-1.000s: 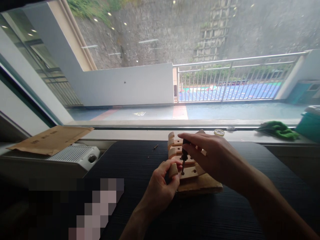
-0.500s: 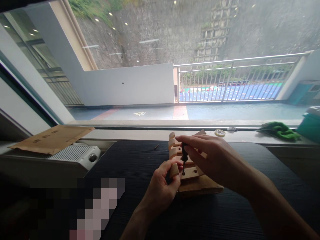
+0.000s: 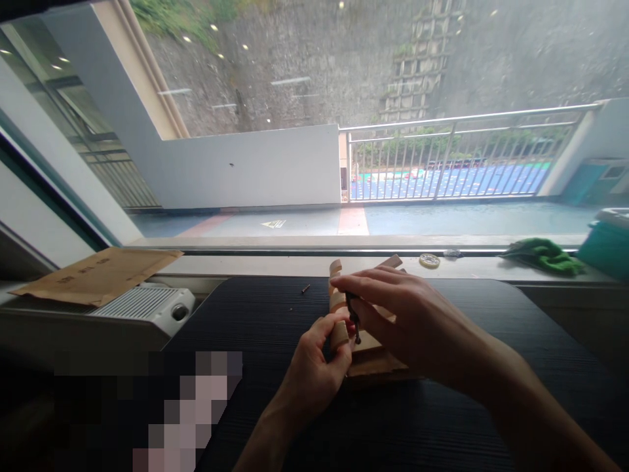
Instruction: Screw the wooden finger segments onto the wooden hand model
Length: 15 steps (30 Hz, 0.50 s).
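A wooden assembly (image 3: 369,364) of several slats with rounded ends lies on the black table (image 3: 255,314) in front of me. My left hand (image 3: 314,367) is closed round the rounded end of the nearest slat at the assembly's left side. My right hand (image 3: 403,321) reaches over the assembly and pinches a small black screwdriver (image 3: 352,320), which stands nearly upright with its tip down on the nearest slat. Most of the assembly is hidden under my right hand.
A loose screw (image 3: 305,288) lies on the table left of the assembly. On the window sill sit a tape roll (image 3: 429,260), a green cloth (image 3: 543,255) and a teal box (image 3: 607,246). A white heater (image 3: 147,305) with cardboard (image 3: 93,274) stands at left.
My right hand with the screwdriver has shifted a little left and nearer, covering more of the wooden assembly. My left hand keeps its hold on the slat end.
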Tool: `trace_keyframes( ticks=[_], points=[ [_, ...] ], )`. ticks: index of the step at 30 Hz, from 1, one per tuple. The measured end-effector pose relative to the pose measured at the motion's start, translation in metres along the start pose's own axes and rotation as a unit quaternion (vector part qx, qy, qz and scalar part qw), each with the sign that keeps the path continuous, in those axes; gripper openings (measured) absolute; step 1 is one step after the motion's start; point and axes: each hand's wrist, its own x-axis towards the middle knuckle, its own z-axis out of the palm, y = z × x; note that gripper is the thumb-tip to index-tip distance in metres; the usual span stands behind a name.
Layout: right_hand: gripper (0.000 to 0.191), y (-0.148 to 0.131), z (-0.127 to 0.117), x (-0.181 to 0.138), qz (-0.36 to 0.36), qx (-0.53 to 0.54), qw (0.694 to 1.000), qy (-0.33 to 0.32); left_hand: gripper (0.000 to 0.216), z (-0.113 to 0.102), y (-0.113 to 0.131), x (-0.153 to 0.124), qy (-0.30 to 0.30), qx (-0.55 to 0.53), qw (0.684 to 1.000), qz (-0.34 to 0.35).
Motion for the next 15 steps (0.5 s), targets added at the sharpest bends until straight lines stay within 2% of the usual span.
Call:
trace_keyframes(
  ticks=[4,10,15],
  points=[
    [0.031,0.000,0.002,0.002,0.018,0.020,1.000,-0.004,0.022,0.000,-0.001,0.001,-0.003,0.001,1.000,0.005],
    [0.027,0.013,-0.001,0.003,0.048,-0.012,0.998,0.043,0.023,0.000,-0.006,0.001,-0.004,-0.008,1.000,0.021],
    [0.029,0.013,-0.003,0.002,0.052,-0.025,0.998,0.035,0.023,-0.001,-0.003,0.000,-0.004,-0.007,1.000,0.017]
  ],
)
